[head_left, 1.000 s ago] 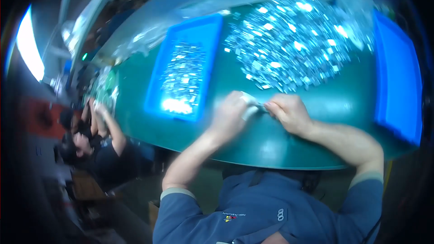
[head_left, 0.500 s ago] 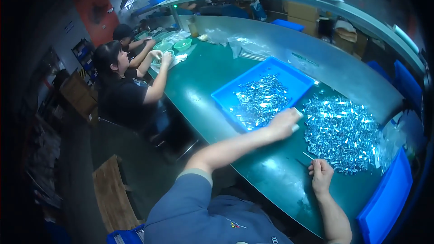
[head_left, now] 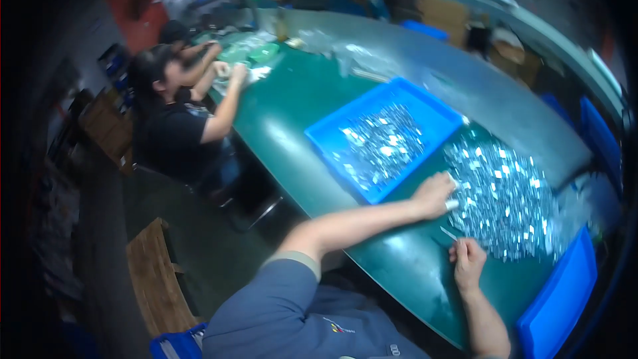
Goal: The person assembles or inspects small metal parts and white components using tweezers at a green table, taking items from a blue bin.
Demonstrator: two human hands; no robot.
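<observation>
At the left edge of a heap of small shiny metal pieces [head_left: 502, 199] is my left hand [head_left: 433, 196], with white coverings on its fingertips. Its thumb and forefinger are apart, and nothing shows between them. Closed around a thin pale stick [head_left: 448, 233], my right hand [head_left: 468, 260] stays low over the table by the heap's near edge. The stick's tip points up and left toward my left hand. Beyond my left forearm, a blue tray [head_left: 325, 134] holds many more of the shiny pieces. Motion blurs the picture, so the pieces' exact shape is unclear.
A green table [head_left: 279, 113] carries it all, with a metal panel [head_left: 465, 93] along its back. Another blue tray [head_left: 561, 299] leans at the right edge. Clear plastic bags [head_left: 575, 206] lie beside the heap. Two people work at the far left near green bowls [head_left: 262, 53].
My left hand has moved from beside the blue tray's near corner down and right to the heap's edge. My right hand keeps the stick nearly in place. The whole view has shifted slightly.
</observation>
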